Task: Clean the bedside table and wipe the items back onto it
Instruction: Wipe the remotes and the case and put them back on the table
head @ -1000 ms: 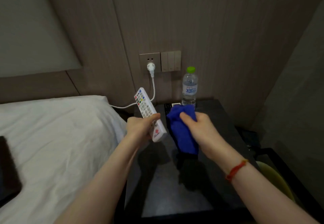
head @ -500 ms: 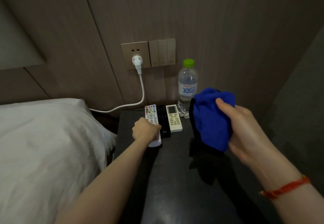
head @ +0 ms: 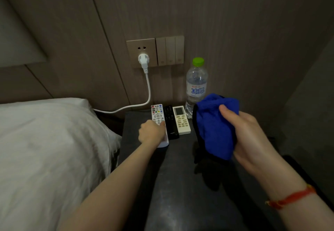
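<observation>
Left hand (head: 151, 133) grips the white remote (head: 157, 115) on the worktop (head: 180, 185); right hand (head: 253, 140) clutches the cloth (head: 211, 127).
A careless swing of the cloth could topple the bottle (head: 196, 86) just behind.

White bedding (head: 50, 140) at left; white plug (head: 143, 61) in wall socket (head: 141, 52); triple switch panel (head: 169, 50) beside it.
</observation>
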